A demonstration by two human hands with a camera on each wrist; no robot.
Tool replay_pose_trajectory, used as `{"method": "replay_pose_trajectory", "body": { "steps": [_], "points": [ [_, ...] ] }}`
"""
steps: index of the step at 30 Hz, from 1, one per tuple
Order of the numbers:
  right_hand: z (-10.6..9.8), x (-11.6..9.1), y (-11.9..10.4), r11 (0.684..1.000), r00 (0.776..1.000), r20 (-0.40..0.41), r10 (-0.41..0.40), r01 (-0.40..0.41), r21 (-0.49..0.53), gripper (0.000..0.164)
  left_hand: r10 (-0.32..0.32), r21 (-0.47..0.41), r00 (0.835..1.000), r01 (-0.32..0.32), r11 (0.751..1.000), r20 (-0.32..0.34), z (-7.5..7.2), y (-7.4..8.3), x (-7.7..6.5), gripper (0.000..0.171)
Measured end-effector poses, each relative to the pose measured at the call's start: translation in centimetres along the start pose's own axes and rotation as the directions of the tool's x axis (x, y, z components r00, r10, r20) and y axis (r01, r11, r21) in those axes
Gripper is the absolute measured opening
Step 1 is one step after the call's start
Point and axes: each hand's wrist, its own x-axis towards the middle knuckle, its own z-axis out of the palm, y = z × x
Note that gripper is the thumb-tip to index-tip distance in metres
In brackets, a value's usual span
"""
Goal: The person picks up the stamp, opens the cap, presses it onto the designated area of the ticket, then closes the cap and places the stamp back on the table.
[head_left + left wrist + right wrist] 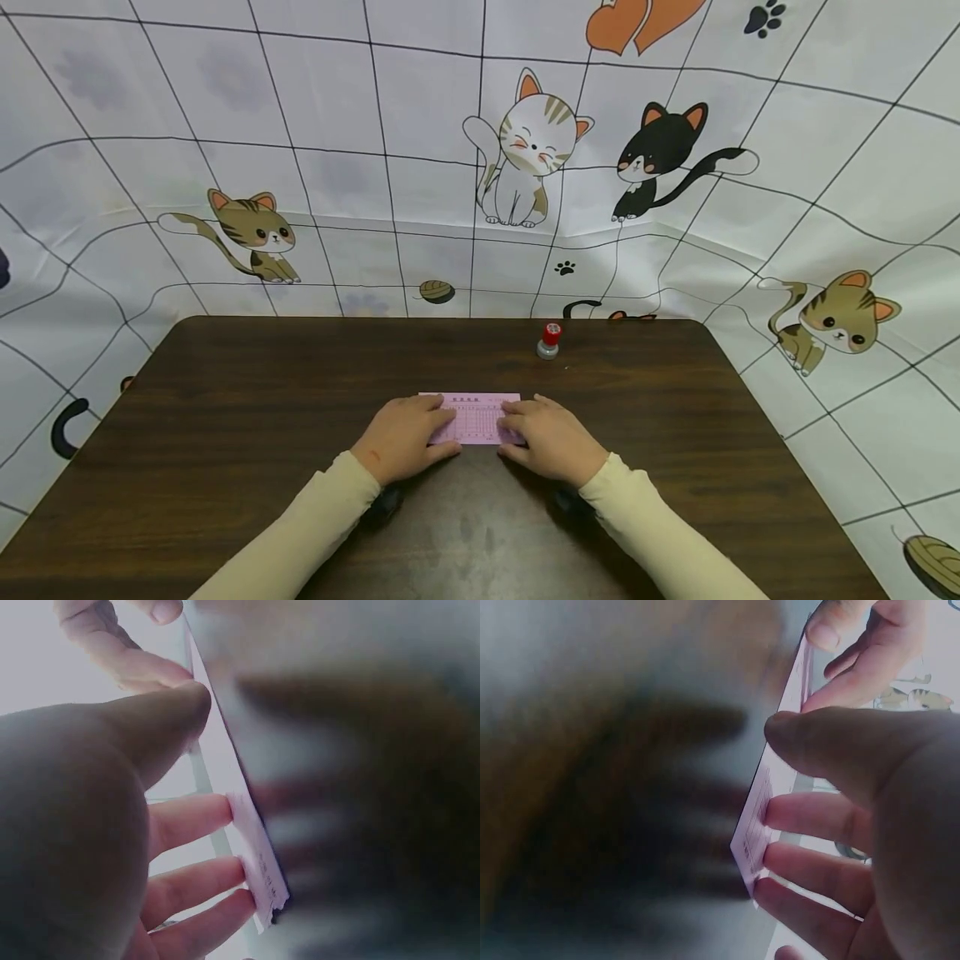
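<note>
A pink printed form pad [477, 421] with a ruled table lies flat on the dark table in the head view. My left hand [405, 433] rests on its left end, fingertips on the paper and thumb by the near edge. On the opposite end rests my right hand [553, 437], its fingers spread over the printing. In the left wrist view the pad's torn-looking end [270, 904] shows beside the left fingertips. The right wrist view has the right fingers [810, 814] touching the pink sheet [761, 802]. Neither hand grips the paper.
Beyond the pad, toward the table's back edge, stands a small stamp [550, 340] with a red top and pale base. The brown wooden table [262, 400] meets a white curtain [420, 200] printed with cats and grid lines, behind and at both sides.
</note>
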Motion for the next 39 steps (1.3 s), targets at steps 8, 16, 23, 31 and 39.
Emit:
{"method": "replay_pose_trajectory", "body": {
  "steps": [8,16,23,31,39],
  "points": [
    [0.3,1.1,1.6,0.999,0.999,0.045,0.028,-0.03,0.039,0.039,-0.032,-0.019,0.999,0.032,0.999,0.032,0.2,-1.0,1.3,0.059],
    [0.7,2.3,3.2,0.996,0.997,0.048,0.062,-0.065,0.064,0.038,-0.008,-0.047,0.999,0.01,0.999,0.036,0.2,-2.0,2.9,0.045],
    [0.8,2.9,3.7,0.991,0.992,0.067,0.109,-0.114,0.069,0.04,0.007,-0.123,0.998,0.0,0.992,0.058,0.1,-3.4,3.8,0.044],
    [1.1,2.9,3.6,0.99,0.991,0.068,0.119,-0.124,0.069,0.039,0.021,-0.141,0.998,-0.013,0.99,0.058,0.3,-3.8,3.9,0.042],
    [0.7,2.6,3.3,0.99,0.992,0.046,0.119,-0.122,0.063,0.036,0.005,-0.125,1.0,-0.001,0.992,0.029,0.3,-3.3,4.0,0.039]
  ]
}}
